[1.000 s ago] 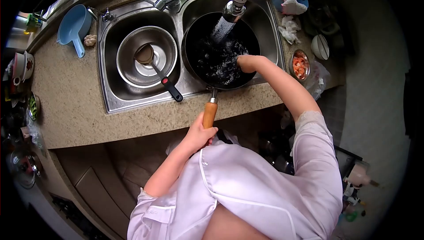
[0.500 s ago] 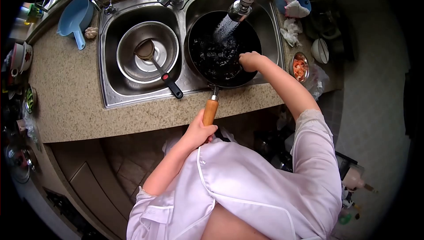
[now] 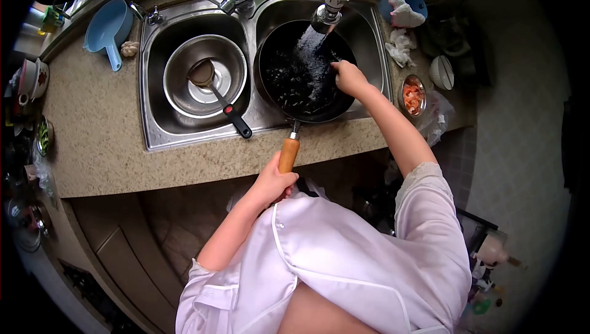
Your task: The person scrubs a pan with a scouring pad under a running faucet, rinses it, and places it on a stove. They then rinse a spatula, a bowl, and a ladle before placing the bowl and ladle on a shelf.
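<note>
A black pan [image 3: 295,88] sits in the right sink basin under the running tap [image 3: 326,8]; water pours into it. My left hand [image 3: 275,183] grips the pan's wooden handle [image 3: 288,153] at the counter's front edge. My right hand [image 3: 349,78] is inside the pan at its right side, fingers curled against the wet surface. I cannot tell whether it holds a cloth or a scrubber.
The left basin [image 3: 153,94] holds a steel bowl [image 3: 178,85] with a ladle [image 3: 215,91] in it. A blue scoop [image 3: 107,30] and garlic [image 3: 129,49] lie on the granite counter [image 3: 98,143]. Right of the sink are crumpled tissues [image 3: 401,45], a bowl of chopped red food [image 3: 413,95] and a white bowl [image 3: 441,72].
My right hand has moved from the pan's lower middle up and right toward the rim. The left hand stays on the handle.
</note>
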A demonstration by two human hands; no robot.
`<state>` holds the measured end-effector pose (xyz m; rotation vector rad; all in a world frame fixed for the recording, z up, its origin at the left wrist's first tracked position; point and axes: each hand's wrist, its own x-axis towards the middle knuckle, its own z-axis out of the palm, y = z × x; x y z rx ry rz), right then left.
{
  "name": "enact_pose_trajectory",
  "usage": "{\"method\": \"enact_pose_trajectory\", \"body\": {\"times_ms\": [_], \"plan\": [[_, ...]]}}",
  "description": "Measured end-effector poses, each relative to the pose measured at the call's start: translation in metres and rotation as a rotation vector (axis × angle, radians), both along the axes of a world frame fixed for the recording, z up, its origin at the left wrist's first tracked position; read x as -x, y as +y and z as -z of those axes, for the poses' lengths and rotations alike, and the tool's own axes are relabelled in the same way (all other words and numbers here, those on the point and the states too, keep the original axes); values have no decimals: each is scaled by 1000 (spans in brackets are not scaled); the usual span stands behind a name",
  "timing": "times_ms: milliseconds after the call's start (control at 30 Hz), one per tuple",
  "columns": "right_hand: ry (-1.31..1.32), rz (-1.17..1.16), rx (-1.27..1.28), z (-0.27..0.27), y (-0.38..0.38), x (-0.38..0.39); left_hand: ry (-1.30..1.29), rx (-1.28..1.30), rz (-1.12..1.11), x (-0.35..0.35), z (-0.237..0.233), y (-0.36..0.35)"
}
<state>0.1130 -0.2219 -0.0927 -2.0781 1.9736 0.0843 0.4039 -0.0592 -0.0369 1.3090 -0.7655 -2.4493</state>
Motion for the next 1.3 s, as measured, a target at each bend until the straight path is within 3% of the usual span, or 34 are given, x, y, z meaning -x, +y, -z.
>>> {"method": "enact_pose_trajectory", "body": {"times_ms": [33,133,167,233,267,400,500,567,633,667,700,767,833,967,1033,1100,1167,1267,1300], "plan": [[-1,10,8,-3,-1,3,-3,-1,11,1,-2,-1],[-853,302,-312,-24,-13,-11,8,-19,7,2,6,2],[-862,297,-295,-26,-19,-17,2,-1,11,3,4,3],[-1472,760,-415,-33,-37,-33,-15,-29,1,5,-1,1],[-1650,837,-419,-21,-50,-38,-4,-39,-6,6,-4,0],[-2269,850,-299,-3,-85,-71,-44,-16,24,9,-14,-3],[-2564,514,-183,15,-97,-86,-16,-6,12,10,-14,-3],[-2524,580,-164,9,-99,-87,-24,-15,16,11,-14,-4],[-1999,633,-116,-7,-89,-87,-19,-29,17,12,-14,-4],[-1521,653,-52,-24,-77,-91,-9,-16,13,12,-11,-4],[-1312,464,119,-16,-69,-91,1,0,13,11,-11,-4],[-503,243,217,-19,-31,-78,-16,-2,24,13,-17,-6],[-715,236,280,-27,12,-68,-35,-1,41,15,-22,-8],[-910,449,410,-37,83,-57,-16,-11,20,23,-24,-12],[-909,540,534,-26,110,-56,-6,-8,25,27,-27,-15],[-1084,733,526,1,135,-59,10,-21,-9,30,-30,-18],[-1318,875,276,10,155,-72,28,-22,-3,34,-29,-22],[-1943,1033,-560,-11,167,-99,81,-40,14,43,-34,-26],[-1957,1032,-554,-25,162,-109,117,-49,20,46,-36,-29]]}}
